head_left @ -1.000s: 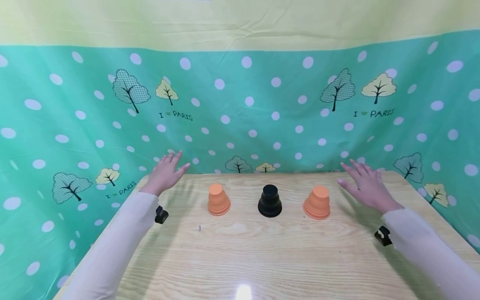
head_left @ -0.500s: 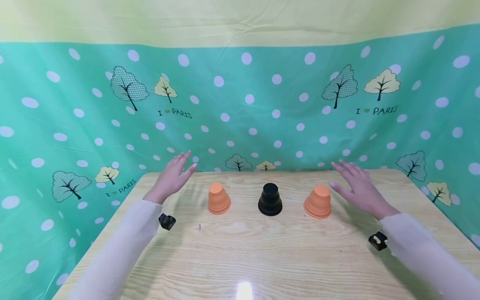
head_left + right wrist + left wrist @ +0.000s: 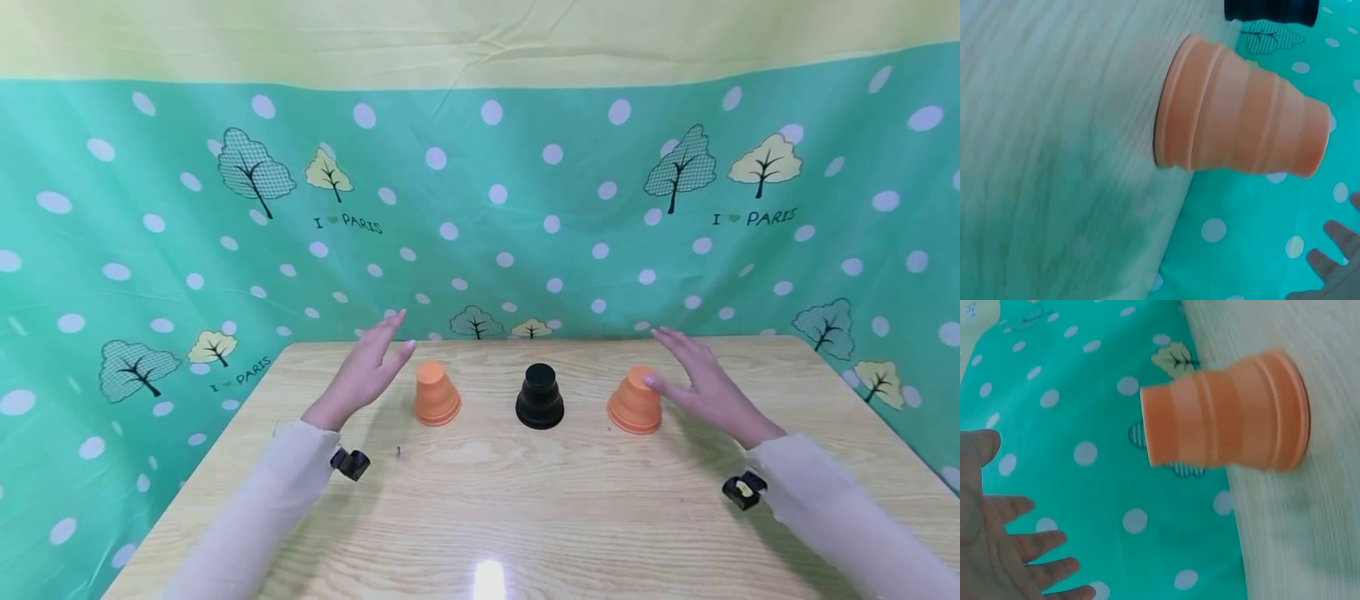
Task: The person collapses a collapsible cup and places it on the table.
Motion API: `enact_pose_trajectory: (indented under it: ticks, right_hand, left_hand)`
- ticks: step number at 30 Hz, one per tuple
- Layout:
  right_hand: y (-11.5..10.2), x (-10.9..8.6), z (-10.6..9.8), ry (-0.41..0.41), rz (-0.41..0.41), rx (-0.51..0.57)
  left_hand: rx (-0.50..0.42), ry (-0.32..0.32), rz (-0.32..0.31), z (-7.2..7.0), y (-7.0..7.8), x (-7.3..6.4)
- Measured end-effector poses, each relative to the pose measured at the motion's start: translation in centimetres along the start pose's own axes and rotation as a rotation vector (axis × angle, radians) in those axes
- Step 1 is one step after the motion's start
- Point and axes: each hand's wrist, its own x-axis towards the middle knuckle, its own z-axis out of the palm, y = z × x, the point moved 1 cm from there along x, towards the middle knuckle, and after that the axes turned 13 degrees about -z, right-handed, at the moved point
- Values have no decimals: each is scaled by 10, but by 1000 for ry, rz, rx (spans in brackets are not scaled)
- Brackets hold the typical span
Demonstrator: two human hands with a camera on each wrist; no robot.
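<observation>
Three tapered, stepped cups stand wide end down in a row on the table. The left one is an orange cup (image 3: 437,396), the middle one a black cup (image 3: 540,398), and at the right is a second orange cup (image 3: 635,403). My left hand (image 3: 363,375) hovers just left of the left orange cup, fingers straight and thumb apart, holding nothing. My right hand (image 3: 705,387) is spread beside the right orange cup, its thumb tip overlapping that cup in the head view. In the left wrist view the orange cup (image 3: 1225,415) is apart from the extended fingers (image 3: 1041,544).
The pale wood table (image 3: 480,500) reaches back to a green dotted curtain (image 3: 495,225) printed with trees, which also rises at both sides. Black wrist cameras (image 3: 350,463) hang below both white sleeves (image 3: 262,508). A small dark mark lies left of the middle.
Both hands have moved inward, the left one rightward and the right one leftward, each nearing its orange cup. The cups have stayed in place on the table.
</observation>
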Motion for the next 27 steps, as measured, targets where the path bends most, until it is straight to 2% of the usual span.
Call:
enact_pose_trajectory:
  ticks: [8, 15, 19, 27]
  right_hand:
    - [-4, 0, 7, 14, 104, 41]
    - [-6, -2, 13, -10, 153, 88]
    - [-5, -5, 16, -16, 180, 117]
    - [-3, -5, 23, -3, 182, 171]
  left_hand:
    - [-113, -32, 57, 15, 17, -10]
    - [-167, -46, 89, 24, 27, -18]
    - [-215, -60, 87, 31, 31, -20]
    - [-323, -111, 65, 49, 38, -29]
